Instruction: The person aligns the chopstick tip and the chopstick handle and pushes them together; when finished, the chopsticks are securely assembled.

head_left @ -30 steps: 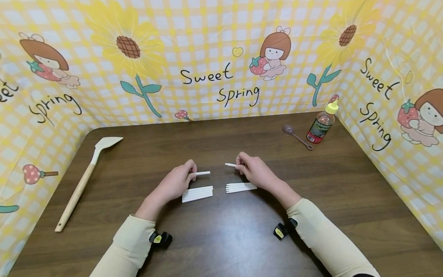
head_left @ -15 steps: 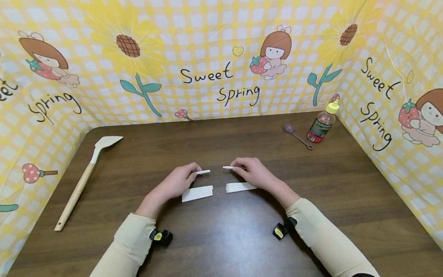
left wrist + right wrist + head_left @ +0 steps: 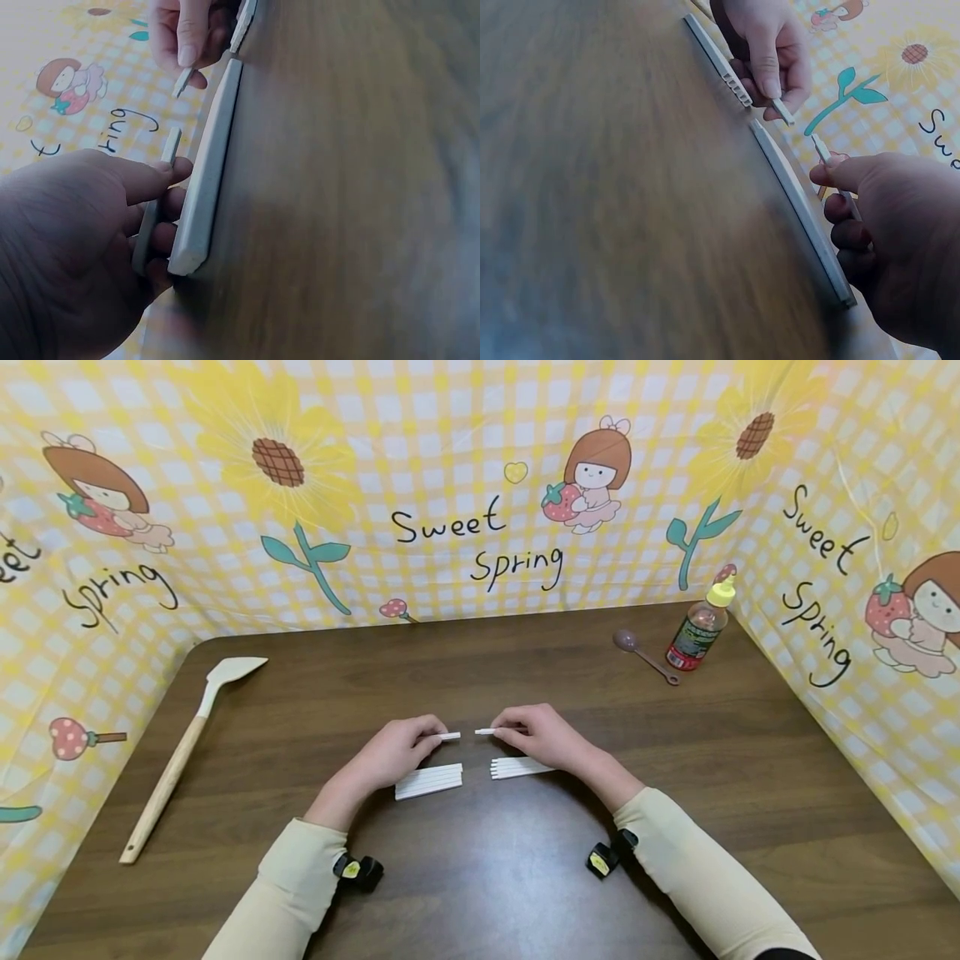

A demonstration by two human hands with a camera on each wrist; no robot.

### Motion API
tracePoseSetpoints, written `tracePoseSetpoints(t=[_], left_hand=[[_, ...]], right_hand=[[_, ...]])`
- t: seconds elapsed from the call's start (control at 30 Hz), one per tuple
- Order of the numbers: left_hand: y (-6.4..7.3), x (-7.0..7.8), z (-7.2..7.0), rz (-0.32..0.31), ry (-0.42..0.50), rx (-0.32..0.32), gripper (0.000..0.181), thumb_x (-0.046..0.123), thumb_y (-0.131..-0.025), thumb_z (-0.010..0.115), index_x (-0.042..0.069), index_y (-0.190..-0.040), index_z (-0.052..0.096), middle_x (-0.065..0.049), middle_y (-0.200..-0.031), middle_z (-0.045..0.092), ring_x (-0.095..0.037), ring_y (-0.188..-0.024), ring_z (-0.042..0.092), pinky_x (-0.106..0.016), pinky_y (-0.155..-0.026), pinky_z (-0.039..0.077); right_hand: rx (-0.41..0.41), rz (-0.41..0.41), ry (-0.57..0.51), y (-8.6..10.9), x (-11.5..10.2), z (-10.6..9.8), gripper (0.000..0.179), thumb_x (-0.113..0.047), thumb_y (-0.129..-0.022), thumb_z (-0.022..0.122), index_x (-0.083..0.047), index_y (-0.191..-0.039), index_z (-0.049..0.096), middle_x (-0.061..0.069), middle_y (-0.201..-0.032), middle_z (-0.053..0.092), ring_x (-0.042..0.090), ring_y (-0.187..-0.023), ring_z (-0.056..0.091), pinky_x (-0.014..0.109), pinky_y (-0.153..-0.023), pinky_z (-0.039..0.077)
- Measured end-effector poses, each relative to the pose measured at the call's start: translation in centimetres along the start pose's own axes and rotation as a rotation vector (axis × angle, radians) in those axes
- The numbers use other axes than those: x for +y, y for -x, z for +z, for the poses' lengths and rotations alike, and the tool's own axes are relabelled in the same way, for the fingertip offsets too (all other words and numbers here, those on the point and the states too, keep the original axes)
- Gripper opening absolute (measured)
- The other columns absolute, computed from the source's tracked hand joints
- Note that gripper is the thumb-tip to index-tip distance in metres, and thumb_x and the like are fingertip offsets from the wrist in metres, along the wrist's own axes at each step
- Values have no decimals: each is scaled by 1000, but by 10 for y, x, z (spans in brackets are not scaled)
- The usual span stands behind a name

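My left hand pinches a thin white stick between thumb and fingers, its free end pointing right. Facing it, my right hand pinches another white stick, whose tip steps down narrower in the right wrist view. A small gap parts the two ends. Below the left hand lies a flat row of several white sticks side by side. A second row of white sticks, with narrow tips facing left, lies below the right hand and is partly hidden by it.
A white spatula with a wooden handle lies on the left of the brown table. At the back right are a purplish spoon and a bottle with a yellow cap. Patterned yellow cloth encloses the table.
Both hands have drawn closer together, narrowing the gap between the stick ends. The right hand and its stick have come left and slightly lower. The two rows have stayed put.
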State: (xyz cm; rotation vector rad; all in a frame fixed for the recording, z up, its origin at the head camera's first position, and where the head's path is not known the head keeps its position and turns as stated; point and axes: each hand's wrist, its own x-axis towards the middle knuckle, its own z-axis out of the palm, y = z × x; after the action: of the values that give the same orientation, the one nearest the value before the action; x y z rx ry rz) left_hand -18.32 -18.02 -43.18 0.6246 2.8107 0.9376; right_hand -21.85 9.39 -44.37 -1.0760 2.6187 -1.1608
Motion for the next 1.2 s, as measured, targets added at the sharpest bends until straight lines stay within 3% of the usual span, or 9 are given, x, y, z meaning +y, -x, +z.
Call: tracePoseSetpoints(t=[0.43,0.63,1.2], left_hand=[[-3,6,7,35,46,3,8,13,-102,63,15,-105,69,3,-92,67,-15,-79,57,-37,-76,47],[-3,10,7,77,41,8,7,12,-101,63,12,-105,69,2,-92,68,-15,-79,57,-37,-75,47],[-5,12,11,97,2,19,6,13,-101,63,13,-104,68,2,-93,68,-15,-81,59,-37,-77,48]], right_hand=[[-14,-14,22,-3,-2,4,9,-18,-99,68,-14,-101,76,-8,-92,72,6,-84,63,30,-81,51],[-13,-16,23,-2,-1,5,10,-18,-99,67,-14,-102,76,-8,-92,72,7,-85,63,30,-81,51],[-7,-72,34,0,0,5,9,-19,-99,67,-15,-101,75,-9,-92,72,6,-84,63,30,-81,51]])
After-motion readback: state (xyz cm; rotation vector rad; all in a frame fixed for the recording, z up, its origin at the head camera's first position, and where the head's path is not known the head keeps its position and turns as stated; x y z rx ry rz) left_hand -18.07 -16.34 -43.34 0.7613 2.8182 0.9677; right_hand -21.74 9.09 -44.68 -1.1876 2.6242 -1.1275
